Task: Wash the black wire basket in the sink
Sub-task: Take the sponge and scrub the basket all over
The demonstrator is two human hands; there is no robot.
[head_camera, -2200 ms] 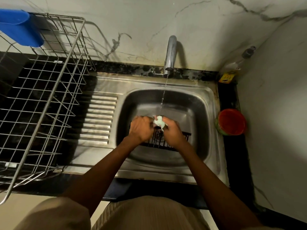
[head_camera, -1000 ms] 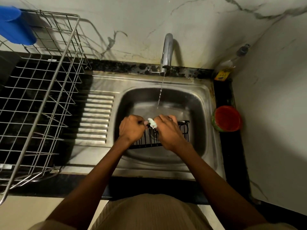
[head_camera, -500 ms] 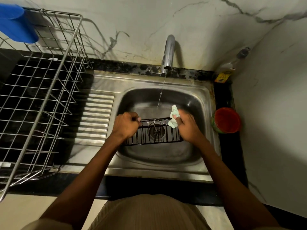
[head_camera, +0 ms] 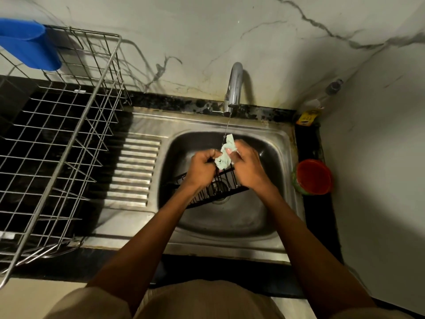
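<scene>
Mid-wash at a steel sink, with 2 hands working close together over the basin. Left hand curled tight around the far rim of the black wire basket, holding it tilted above the drain. Right hand, just beside that grip, pinching a crumpled pale green cloth between thumb and fingers and pressing it against the same rim. Thin stream of water falling from the tap onto the top of the cloth, directly beyond both hands. Most of the basket hanging below and toward the body from the grip, partly hidden under the wrists.

Probably light and stiff, this basket: thin rigid wires, little mass, unlikely to bend under scrubbing. Likely slippery when wet and soapy, so best taken by the thicker rim wire rather than the fine bars, with fingers hooked through the gaps. Scrubbing judged underway, rinsing yet to come.

Left of the grip, a large metal dish rack with a blue container; right of it, a red tub on the dark counter.
</scene>
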